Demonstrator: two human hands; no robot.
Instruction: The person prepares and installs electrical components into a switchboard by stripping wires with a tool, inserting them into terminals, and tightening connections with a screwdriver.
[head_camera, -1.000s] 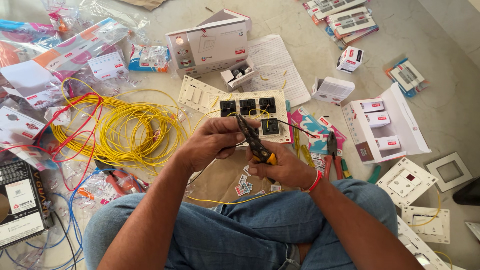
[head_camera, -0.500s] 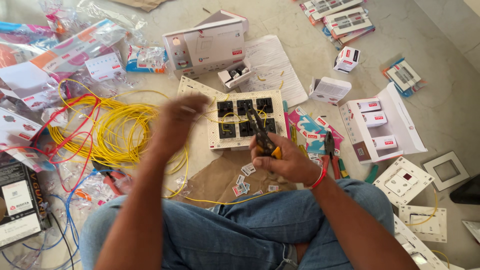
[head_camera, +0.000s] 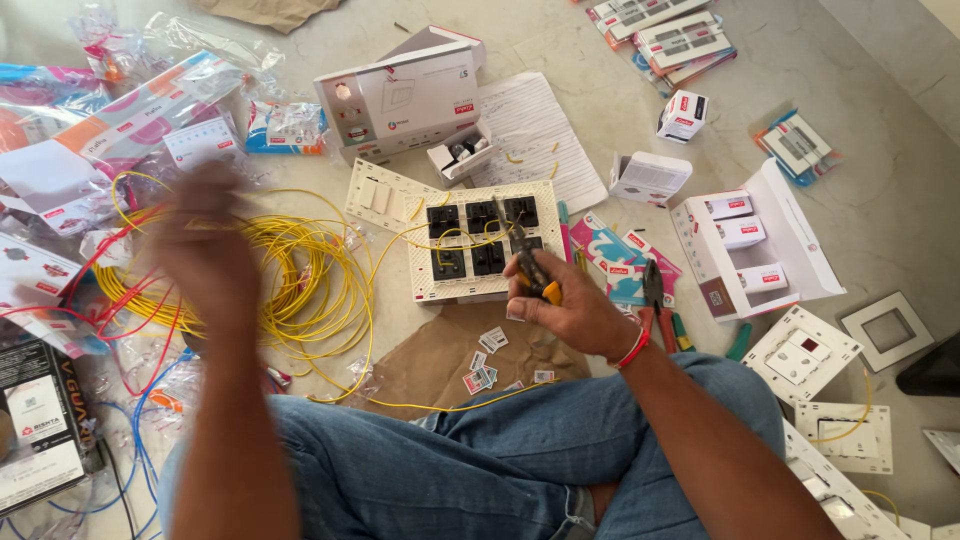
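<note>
I sit cross-legged on the floor. My right hand (head_camera: 572, 308) grips a yellow-handled wire stripper (head_camera: 528, 262), its jaws over the white switch plate (head_camera: 482, 245) that carries several black modules and short yellow wires. My left hand (head_camera: 208, 255) is blurred from motion, out to the left above the coil of yellow wire (head_camera: 290, 275); I cannot tell whether it holds a strand. A yellow wire runs from the coil across my lap.
Red-handled pliers (head_camera: 655, 300) lie right of my right hand. Open white boxes of switches (head_camera: 745, 245), loose switch plates (head_camera: 800, 355), a paper sheet (head_camera: 535, 130), a brown cardboard piece (head_camera: 450, 355), plastic wrappers and red and blue wires (head_camera: 140, 400) crowd the floor.
My left hand left the switch plate and swept out to the left over the yellow coil. My right hand stayed by the plate with the stripper.
</note>
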